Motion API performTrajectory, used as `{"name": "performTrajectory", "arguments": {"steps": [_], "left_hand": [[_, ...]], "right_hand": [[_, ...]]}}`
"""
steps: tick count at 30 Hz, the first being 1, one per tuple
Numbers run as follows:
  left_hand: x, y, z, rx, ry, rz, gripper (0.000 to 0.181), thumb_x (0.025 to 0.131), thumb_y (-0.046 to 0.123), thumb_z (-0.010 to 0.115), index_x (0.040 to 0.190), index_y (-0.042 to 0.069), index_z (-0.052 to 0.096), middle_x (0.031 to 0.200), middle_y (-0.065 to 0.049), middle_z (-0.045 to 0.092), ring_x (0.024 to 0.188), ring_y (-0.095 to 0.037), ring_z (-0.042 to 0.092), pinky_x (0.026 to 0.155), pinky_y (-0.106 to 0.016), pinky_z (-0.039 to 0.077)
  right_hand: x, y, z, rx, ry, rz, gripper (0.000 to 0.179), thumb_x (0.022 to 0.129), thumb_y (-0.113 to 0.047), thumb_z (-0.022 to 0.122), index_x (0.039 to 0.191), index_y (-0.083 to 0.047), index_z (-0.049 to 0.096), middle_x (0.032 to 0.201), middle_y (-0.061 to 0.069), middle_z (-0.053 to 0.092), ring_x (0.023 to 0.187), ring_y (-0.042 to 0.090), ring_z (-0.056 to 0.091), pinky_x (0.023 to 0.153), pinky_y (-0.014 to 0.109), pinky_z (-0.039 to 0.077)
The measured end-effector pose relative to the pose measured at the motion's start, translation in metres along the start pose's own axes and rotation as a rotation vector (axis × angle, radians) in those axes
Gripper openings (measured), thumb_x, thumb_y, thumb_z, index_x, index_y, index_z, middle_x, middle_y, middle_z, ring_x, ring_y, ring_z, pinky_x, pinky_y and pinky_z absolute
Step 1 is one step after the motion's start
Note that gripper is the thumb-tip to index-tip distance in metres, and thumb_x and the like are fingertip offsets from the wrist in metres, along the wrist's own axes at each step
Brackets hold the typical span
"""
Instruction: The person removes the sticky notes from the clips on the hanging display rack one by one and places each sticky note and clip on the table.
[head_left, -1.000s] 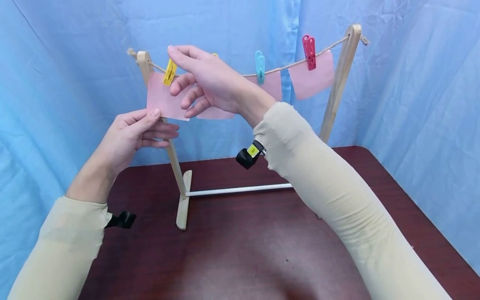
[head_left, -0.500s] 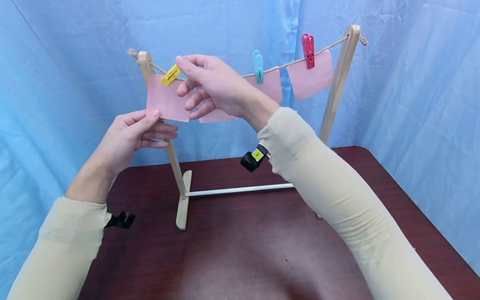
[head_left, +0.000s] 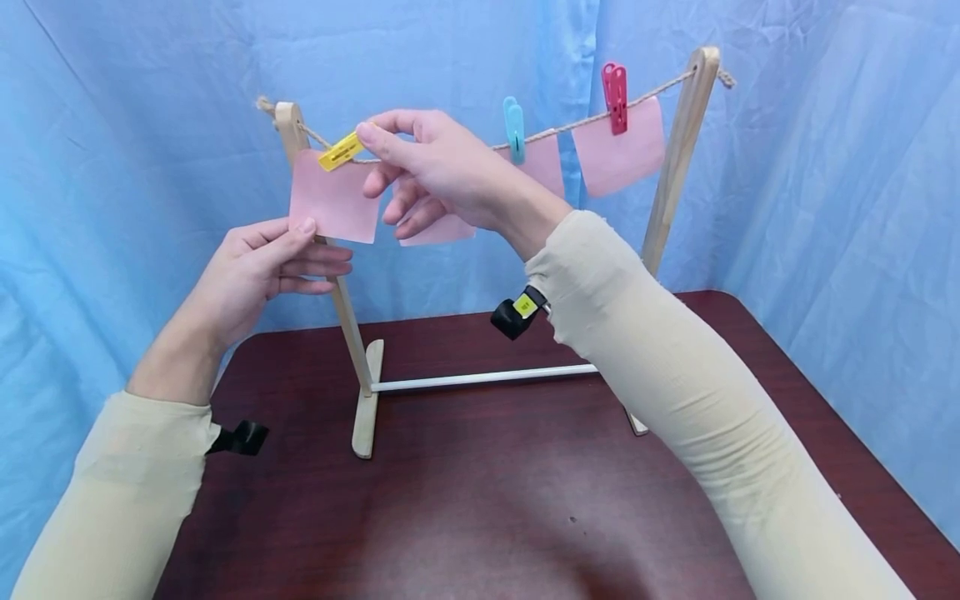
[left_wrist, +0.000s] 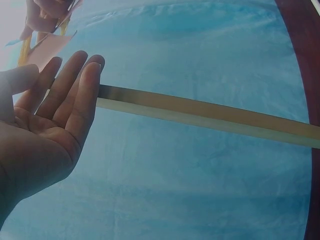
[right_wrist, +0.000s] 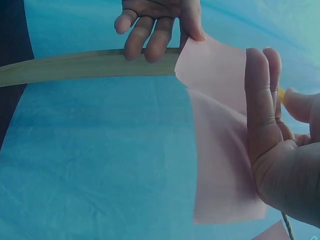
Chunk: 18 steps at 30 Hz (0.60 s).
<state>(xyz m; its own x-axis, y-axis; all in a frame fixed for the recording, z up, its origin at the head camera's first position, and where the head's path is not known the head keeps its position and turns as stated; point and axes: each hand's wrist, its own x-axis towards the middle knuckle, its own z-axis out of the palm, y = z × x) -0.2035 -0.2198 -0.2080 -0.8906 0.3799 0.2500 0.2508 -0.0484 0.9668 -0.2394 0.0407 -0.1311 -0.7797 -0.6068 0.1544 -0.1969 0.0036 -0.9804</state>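
In the head view a pink paper square (head_left: 333,204) hangs at the rope's left end. My left hand (head_left: 258,271) pinches its lower left corner between thumb and index finger, the other fingers extended behind. On the paper's top edge sits a yellow clothespin (head_left: 340,153), tilted to the right. My right hand (head_left: 450,167) holds the clothespin's upper end between thumb and index finger, other fingers loosely bent. The right wrist view shows my left thumb (right_wrist: 192,22) on the paper corner (right_wrist: 212,62). A second pink paper (head_left: 442,231) is partly hidden behind my right hand.
The rope (head_left: 558,131) spans two wooden posts (head_left: 678,158) joined by a white rod (head_left: 480,379). Farther right, a light blue clothespin (head_left: 514,131) and a red clothespin (head_left: 616,100) hold pink papers. The stand rests on a dark red table (head_left: 480,483) before blue curtains.
My right hand has shifted right and slightly down, tilting the yellow clothespin from near upright toward the right. My left hand has stayed at the paper's corner.
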Motion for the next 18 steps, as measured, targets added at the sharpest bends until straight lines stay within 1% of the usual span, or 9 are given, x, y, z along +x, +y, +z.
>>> {"name": "performTrajectory", "arguments": {"steps": [4,9,12,18], "left_hand": [[0.0008,0.0006,0.0003,0.016,0.001,-0.003,0.027,0.105,0.02,0.059,0.121,0.003,0.071,0.104,-0.014,0.076,0.098,-0.025,0.074,0.08,-0.034,0.06],[0.0013,0.0013,0.0012,0.011,-0.002,-0.007,0.027,0.105,0.02,0.059,0.121,0.003,0.071,0.104,-0.014,0.076,0.097,-0.025,0.075,0.08,-0.034,0.06],[0.0015,0.0015,0.0015,0.016,-0.001,-0.008,0.027,0.105,0.02,0.059,0.12,0.001,0.071,0.104,-0.014,0.076,0.097,-0.025,0.075,0.081,-0.034,0.06],[0.0022,0.0024,0.0027,0.02,-0.004,-0.007,0.025,0.105,0.02,0.059,0.116,0.002,0.073,0.105,-0.014,0.076,0.097,-0.026,0.074,0.081,-0.034,0.06]], "right_hand": [[-0.0006,-0.0003,0.0,-0.001,0.023,-0.023,0.032,0.106,-0.03,0.054,0.134,-0.013,0.056,0.095,0.015,0.065,0.059,0.025,0.066,0.066,0.046,0.061],[0.0,0.0021,0.0012,0.041,0.068,-0.058,0.03,0.106,-0.028,0.056,0.132,-0.013,0.058,0.096,0.017,0.066,0.056,0.024,0.065,0.065,0.046,0.061],[0.0009,0.0037,0.0013,0.069,0.095,-0.08,0.029,0.105,-0.027,0.057,0.131,-0.014,0.058,0.099,0.016,0.067,0.054,0.023,0.065,0.064,0.045,0.061],[0.0009,0.0059,0.0001,0.1,0.134,-0.113,0.028,0.105,-0.026,0.059,0.13,-0.013,0.059,0.106,0.016,0.068,0.055,0.023,0.065,0.063,0.045,0.061]]}}
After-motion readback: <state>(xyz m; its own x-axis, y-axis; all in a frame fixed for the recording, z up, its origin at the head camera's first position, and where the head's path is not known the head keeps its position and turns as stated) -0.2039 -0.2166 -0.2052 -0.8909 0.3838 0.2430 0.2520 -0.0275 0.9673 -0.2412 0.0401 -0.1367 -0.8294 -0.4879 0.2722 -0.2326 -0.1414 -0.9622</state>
